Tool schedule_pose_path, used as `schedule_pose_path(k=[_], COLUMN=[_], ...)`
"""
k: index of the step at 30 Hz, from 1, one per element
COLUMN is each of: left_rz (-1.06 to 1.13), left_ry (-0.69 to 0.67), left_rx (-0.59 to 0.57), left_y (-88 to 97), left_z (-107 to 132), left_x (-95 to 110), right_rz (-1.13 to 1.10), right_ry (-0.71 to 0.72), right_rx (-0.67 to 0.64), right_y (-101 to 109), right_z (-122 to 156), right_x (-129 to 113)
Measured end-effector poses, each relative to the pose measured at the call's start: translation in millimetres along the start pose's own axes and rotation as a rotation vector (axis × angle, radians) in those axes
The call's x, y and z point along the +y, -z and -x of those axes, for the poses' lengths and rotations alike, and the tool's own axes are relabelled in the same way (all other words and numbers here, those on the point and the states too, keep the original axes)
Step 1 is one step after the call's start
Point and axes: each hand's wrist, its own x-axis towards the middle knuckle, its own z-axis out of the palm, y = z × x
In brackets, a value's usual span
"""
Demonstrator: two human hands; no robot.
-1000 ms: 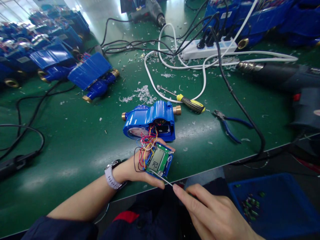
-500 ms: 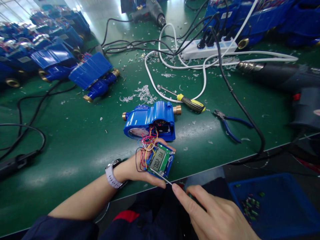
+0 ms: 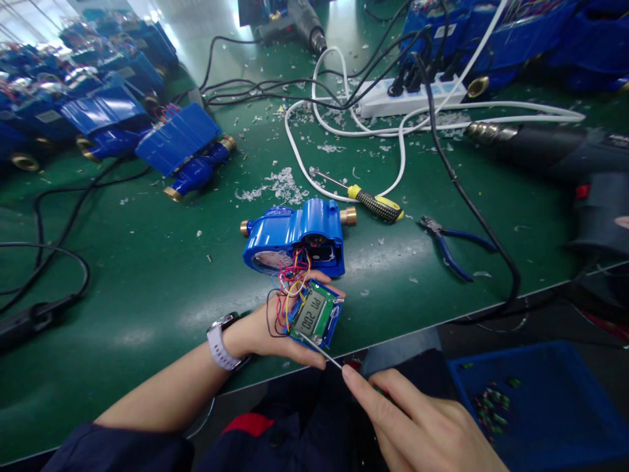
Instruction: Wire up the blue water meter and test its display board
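Observation:
My left hand [image 3: 265,334] holds a green circuit board [image 3: 323,316] with a small LCD, set in a blue frame. Red, yellow, black and white wires [image 3: 293,275] run from the board into an open blue water meter [image 3: 295,233] with brass ends, lying just beyond. My right hand [image 3: 417,419] grips a tool with a thin metal shaft [image 3: 324,354], seemingly a screwdriver; its handle is hidden in the fingers. The shaft's tip rests at the board's near left corner, beside the display.
Beyond the meter lie a yellow-black screwdriver [image 3: 376,202], blue-handled cutters [image 3: 449,246] and a white power strip [image 3: 413,95] with looping cables. Heat guns [image 3: 540,147] sit right and back. More blue meters [image 3: 177,141] crowd the left. A blue bin [image 3: 555,419] stands below the table edge.
My right hand has shifted very slightly to the right and down, with the shaft's tip still at the same corner of the board. My left hand and the meter stay in place.

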Motion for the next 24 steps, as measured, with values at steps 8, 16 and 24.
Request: schedule_pose_path(k=[8, 16, 24], left_rz=[0.044, -0.047, -0.089], left_ry=[0.018, 0.004, -0.03], left_rx=[-0.02, -0.086, -0.113], left_y=[-0.4, 2.9, 4.7], left_z=[-1, -3, -2], left_x=[2, 7, 7], right_rz=[-0.123, -0.103, -0.072], right_ry=[-0.036, 0.006, 0.055], right_rx=[-0.001, -0.008, -0.071], right_y=[-5, -6, 8], right_z=[-4, -8, -19], right_x=[-1, 5, 6])
